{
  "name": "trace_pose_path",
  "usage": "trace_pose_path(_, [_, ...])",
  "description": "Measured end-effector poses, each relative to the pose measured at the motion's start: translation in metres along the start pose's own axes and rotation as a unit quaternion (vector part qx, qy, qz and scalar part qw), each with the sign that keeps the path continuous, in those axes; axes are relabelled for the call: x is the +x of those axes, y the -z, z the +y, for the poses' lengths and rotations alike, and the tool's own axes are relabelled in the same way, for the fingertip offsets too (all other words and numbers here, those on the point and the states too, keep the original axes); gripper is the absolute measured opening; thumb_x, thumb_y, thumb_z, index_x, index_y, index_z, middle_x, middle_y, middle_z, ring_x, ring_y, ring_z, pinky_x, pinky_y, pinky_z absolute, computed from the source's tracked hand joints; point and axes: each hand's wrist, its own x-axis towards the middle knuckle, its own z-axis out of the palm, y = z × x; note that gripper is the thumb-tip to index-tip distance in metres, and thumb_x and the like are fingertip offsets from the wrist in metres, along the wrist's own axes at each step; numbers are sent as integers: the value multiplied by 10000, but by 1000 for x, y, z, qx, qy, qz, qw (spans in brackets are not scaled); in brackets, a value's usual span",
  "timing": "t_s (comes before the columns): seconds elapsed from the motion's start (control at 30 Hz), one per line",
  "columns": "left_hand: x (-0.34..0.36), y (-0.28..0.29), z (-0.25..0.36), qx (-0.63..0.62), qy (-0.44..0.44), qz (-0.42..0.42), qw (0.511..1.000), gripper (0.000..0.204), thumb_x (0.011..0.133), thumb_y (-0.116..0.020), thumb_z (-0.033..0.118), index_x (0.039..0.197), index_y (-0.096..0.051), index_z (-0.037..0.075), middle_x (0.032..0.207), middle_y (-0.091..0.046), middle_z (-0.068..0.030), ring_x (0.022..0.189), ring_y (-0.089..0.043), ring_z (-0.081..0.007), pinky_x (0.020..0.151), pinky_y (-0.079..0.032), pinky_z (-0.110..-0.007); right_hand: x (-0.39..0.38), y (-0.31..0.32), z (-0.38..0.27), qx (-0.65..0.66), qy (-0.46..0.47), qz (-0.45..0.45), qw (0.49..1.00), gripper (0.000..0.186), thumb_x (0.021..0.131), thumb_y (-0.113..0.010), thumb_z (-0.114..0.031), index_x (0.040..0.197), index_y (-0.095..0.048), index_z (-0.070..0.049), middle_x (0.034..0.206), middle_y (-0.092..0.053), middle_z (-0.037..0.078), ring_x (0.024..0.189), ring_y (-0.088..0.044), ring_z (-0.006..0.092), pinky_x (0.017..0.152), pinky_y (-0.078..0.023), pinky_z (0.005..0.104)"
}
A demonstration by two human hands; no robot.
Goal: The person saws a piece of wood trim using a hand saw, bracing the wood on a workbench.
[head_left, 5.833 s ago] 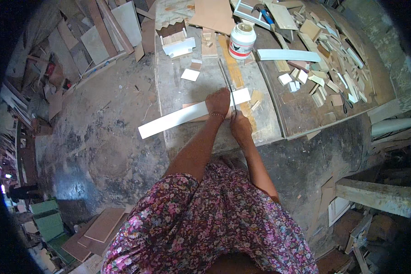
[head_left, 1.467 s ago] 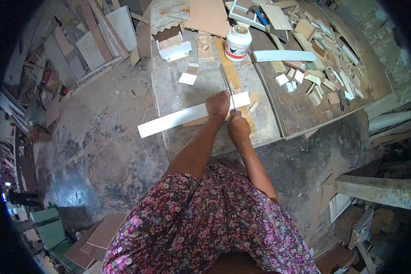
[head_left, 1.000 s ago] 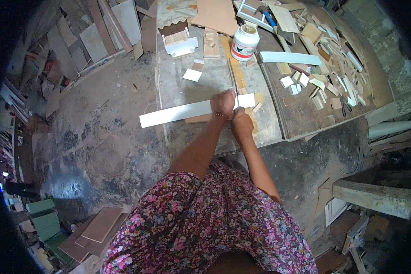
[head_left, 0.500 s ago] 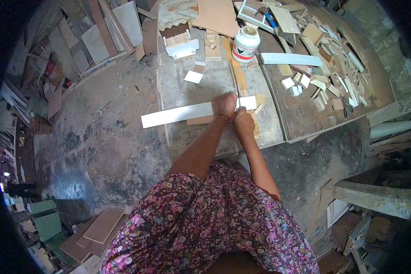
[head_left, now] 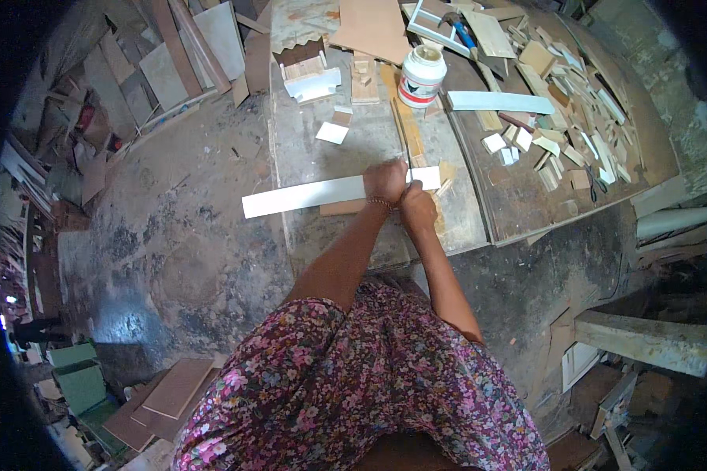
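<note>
A long white strip [head_left: 302, 195] lies across the pale worktable, its left end sticking out past the table's edge. My left hand [head_left: 386, 182] is closed and presses down on it near its right end. Against that hand, my right hand [head_left: 418, 206] is wrapped round the near end of a thin, dark, blade-like tool [head_left: 405, 141], which runs away from me across the strip. Its handle is hidden in my fingers. The strip's short right end [head_left: 427, 177] shows beyond my hands. Under the strip, a brown wooden piece [head_left: 342, 207] peeks out.
A white jar [head_left: 423, 76] stands open beyond my hands. Small white and brown pieces [head_left: 333, 133] lie to its left. On the right-hand board are another white strip [head_left: 501, 102], a blue-handled hammer [head_left: 467, 34], scissors [head_left: 596, 186] and many wood offcuts [head_left: 558, 149].
My right hand has shifted very slightly, and the dark tool lies a little farther away from me. My left hand and the white strip have hardly moved.
</note>
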Motion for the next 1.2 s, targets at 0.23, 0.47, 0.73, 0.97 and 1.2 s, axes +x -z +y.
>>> trace_pose_path(0.23, [-2, 12, 5, 15, -7, -27, 1000, 354, 842, -359, 266, 651, -583, 69, 667, -597, -137, 580, -584, -290, 550, -454, -391, -8, 8, -1, -32, 6, -28, 999, 261, 834, -307, -213, 914, -445, -6, 831, -573, 255, 788, -566, 394, 685, -434, 472])
trace_pose_path(0.47, [0, 0, 0, 0, -10, -1, 1000, 314, 817, -385, 254, 638, -570, 73, 650, -594, -132, 576, -586, -286, 547, -456, -395, -2, 5, -2, -26, 11, -13, 1000, 258, 828, -321, -217, 905, -449, -6, 822, -573, 257, 774, -568, 399, 668, -440, 474])
trace_pose_path(0.73, [-1, 5, 5, 11, 2, -17, 1000, 305, 820, -393, 245, 643, -564, 66, 640, -588, -129, 585, -584, -290, 576, -455, -381, -6, 5, 1, -18, 11, -12, 1000, 273, 834, -318, -231, 904, -452, -4, 804, -577, 250, 758, -570, 399, 667, -440, 475])
trace_pose_path(0.97, [0, -5, -3, -4, -33, 17, 999, 283, 813, -407, 247, 648, -559, 75, 640, -588, -121, 570, -581, -287, 542, -452, -387, -7, 3, 0, -13, 13, -10, 1000, 257, 833, -325, -216, 894, -450, 0, 780, -575, 256, 742, -572, 401, 647, -442, 478])
trace_pose_path(1.2, [0, 3, 2, 5, -3, 2, 1000, 298, 811, -411, 256, 632, -565, 74, 638, -588, -129, 570, -583, -290, 534, -457, -388, -5, 0, 0, -24, 14, 0, 1000, 243, 827, -332, -203, 899, -440, 3, 777, -574, 261, 726, -573, 402, 632, -445, 474])
